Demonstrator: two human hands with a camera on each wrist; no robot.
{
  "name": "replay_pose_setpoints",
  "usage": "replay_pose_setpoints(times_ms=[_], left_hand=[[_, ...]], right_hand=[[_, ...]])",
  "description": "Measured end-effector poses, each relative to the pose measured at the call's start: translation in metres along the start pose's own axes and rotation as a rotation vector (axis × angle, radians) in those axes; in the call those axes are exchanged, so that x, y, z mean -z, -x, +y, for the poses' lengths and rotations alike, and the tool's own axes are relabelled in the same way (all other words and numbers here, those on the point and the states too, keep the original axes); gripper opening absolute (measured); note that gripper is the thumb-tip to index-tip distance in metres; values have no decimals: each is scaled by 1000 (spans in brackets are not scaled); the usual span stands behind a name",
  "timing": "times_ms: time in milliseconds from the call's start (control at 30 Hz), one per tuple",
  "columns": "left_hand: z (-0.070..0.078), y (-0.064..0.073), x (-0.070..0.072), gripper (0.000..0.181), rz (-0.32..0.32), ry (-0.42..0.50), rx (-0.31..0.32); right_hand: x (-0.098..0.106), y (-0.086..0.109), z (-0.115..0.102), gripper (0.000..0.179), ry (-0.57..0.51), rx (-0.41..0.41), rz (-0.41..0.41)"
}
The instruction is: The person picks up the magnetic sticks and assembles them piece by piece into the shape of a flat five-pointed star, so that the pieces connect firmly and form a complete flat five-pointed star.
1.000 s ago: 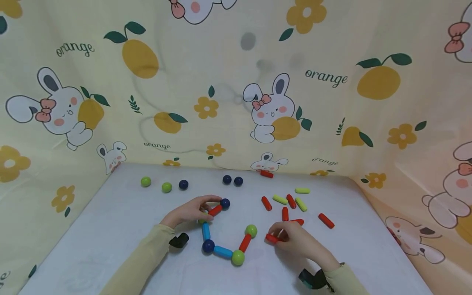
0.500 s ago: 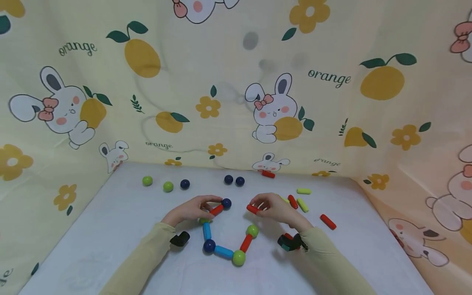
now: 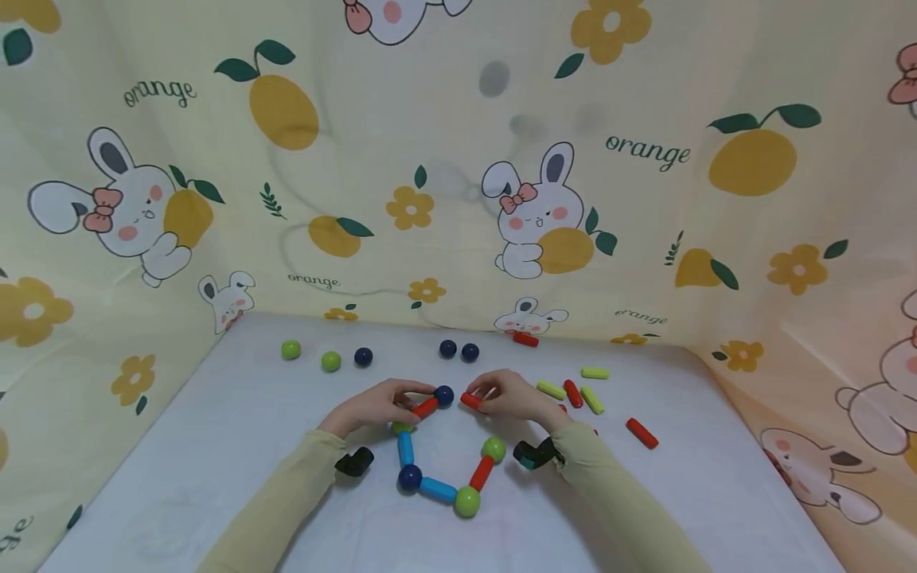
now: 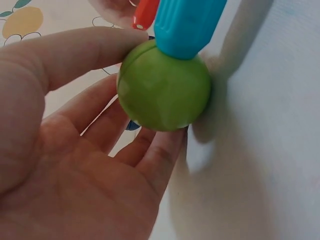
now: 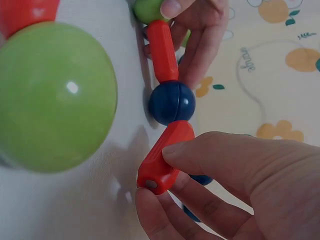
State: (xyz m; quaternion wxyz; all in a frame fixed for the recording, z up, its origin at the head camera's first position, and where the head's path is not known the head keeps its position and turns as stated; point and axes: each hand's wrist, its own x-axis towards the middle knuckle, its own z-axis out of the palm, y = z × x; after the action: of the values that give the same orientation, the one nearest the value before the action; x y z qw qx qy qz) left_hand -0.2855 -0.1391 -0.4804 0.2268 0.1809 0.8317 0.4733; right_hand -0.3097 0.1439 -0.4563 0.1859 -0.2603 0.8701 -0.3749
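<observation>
My left hand (image 3: pixel 376 404) grips a green ball (image 4: pixel 162 87), thumb on one side and fingers behind it. From that ball a red rod (image 3: pixel 426 408) leads to a dark blue ball (image 3: pixel 444 395). A blue rod (image 3: pixel 406 450) joins it to another dark blue ball (image 3: pixel 410 477); the chain continues through a second blue rod (image 3: pixel 438 490), a green ball (image 3: pixel 468 501), a red rod (image 3: pixel 482 473) and an end green ball (image 3: pixel 493 450). My right hand (image 3: pixel 512 394) pinches a loose red rod (image 5: pixel 165 155), metal spot on its end, close against the upper dark blue ball; contact is unclear.
Loose green balls (image 3: pixel 331 361) and dark blue balls (image 3: pixel 447 348) lie along the back of the white table (image 3: pixel 179 446). Yellow-green rods (image 3: pixel 591 399) and red rods (image 3: pixel 641 433) are scattered at right. A patterned cloth (image 3: pixel 444 263) rises behind.
My right hand has carried the red rod from right of the chain, up and leftward to the upper dark blue ball. My left hand keeps its hold, nearly still.
</observation>
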Motion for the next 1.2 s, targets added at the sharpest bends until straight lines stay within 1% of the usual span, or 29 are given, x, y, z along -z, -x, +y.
replay_pose_setpoints(times_ms=[300, 500, 700, 800, 933, 1067, 1200], left_hand=[[0, -1, -1, 51, -25, 45, -29], [1, 0, -2, 52, -13, 47, -14], [2, 0, -3, 51, -9, 59, -7], [3, -2, -2, 50, -8, 53, -2], [9, -7, 0, 50, -7, 3, -3], [15, -17, 3, 47, -7, -45, 2], [21, -27, 3, 41, -9, -46, 23]], right_hand=[[-6, -6, -6, 28, -36, -16, -21], [-8, -7, -7, 27, -48, -41, -17], [-9, -5, -5, 26, -65, -47, 0], [-9, -4, -2, 25, -77, -50, 4], [-10, -4, 1, 23, -90, -53, 7], [-11, -5, 2, 22, -88, -48, 13], [-10, -2, 0, 22, -92, -38, 29]])
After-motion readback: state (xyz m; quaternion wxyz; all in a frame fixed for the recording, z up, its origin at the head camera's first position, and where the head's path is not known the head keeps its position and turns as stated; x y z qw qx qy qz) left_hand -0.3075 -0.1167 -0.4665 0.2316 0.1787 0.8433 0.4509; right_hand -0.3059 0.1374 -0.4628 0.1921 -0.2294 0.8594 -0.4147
